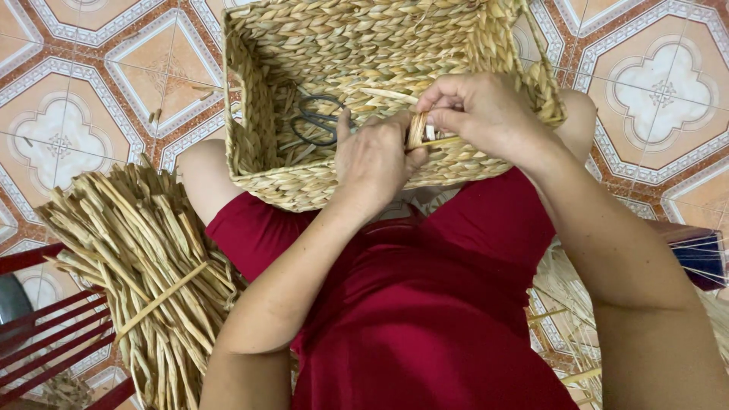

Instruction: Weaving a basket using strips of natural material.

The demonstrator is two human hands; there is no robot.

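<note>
Over tiled floor [76, 129], the left hand [372, 156] steadies the basket [319, 182] rim; right hand [478, 114] fingers pinch a strand [417, 130] for weaving.

- A bundle of dried straw stalks [144, 266] lies on the floor at the left.
- Patterned orange and white floor tiles [61, 129] spread all around.
- A red slatted chair [45, 326] sits at the lower left corner.
- Black-handled scissors [319, 121] rest nearby.
</note>
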